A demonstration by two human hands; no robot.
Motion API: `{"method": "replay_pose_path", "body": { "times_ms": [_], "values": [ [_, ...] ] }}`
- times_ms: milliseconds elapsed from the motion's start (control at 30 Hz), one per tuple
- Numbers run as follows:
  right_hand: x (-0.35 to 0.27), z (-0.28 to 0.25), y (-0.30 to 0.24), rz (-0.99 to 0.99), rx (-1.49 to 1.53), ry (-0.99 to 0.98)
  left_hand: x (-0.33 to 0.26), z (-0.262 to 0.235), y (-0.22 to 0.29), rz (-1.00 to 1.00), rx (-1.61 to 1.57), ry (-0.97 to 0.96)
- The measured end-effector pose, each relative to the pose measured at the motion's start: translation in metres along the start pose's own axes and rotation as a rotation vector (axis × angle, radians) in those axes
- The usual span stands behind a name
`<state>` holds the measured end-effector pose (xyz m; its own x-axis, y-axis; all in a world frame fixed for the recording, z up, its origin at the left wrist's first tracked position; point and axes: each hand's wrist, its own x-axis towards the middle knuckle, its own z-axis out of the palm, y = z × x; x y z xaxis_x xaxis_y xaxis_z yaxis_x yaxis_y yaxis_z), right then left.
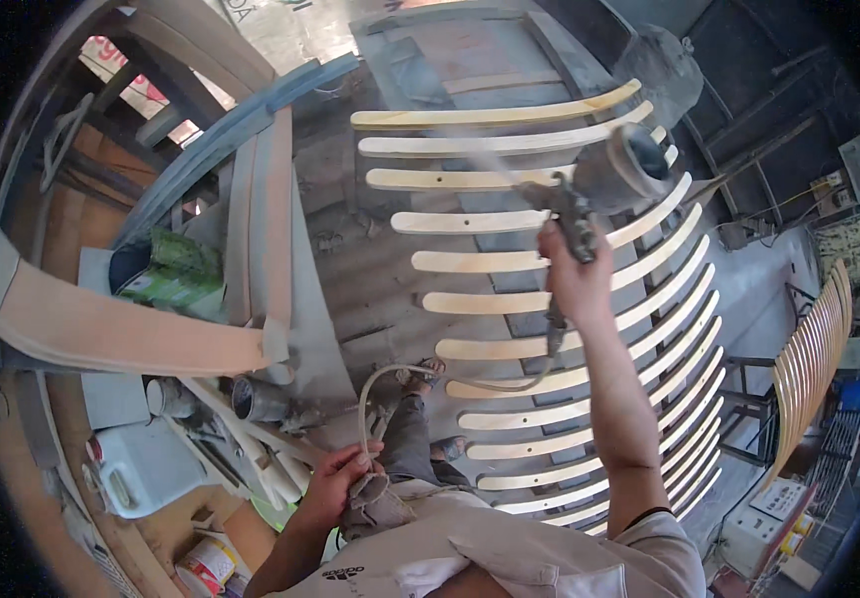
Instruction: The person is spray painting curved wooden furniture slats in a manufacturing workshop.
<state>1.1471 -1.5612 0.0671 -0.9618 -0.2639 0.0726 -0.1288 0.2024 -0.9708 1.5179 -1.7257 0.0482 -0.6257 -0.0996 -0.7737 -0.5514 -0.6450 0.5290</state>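
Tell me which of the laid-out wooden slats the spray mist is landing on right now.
The third slat from the far end: the pale mist from the spray gun in the right hand streaks across it. The nearer slats lie behind the gun's nozzle.
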Motion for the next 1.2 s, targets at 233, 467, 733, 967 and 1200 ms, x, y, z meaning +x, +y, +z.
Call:
{"method": "replay_pose_path", "body": {
  "times_ms": [233,467,733,967,1200],
  "values": [
    [-0.013,0.073,-0.024,-0.092,0.054,-0.187,-0.013,-0.001,-0.012,0.134,-0.101,0.091],
    [-0.016,0.068,-0.008,-0.134,0.023,-0.25,-0.01,-0.001,-0.001,0.093,-0.077,0.128],
    [0.01,-0.018,0.025,0.061,-0.079,0.017,0.023,0.006,0.023,0.031,-0.003,-0.01],
    [0.082,-0.113,0.055,0.155,-0.16,0.196,0.053,0.026,0.05,-0.037,0.272,-0.139],
    [0.174,-0.181,0.086,0.066,-0.26,0.309,0.086,0.067,0.09,-0.116,0.519,-0.294]
  ]
}}
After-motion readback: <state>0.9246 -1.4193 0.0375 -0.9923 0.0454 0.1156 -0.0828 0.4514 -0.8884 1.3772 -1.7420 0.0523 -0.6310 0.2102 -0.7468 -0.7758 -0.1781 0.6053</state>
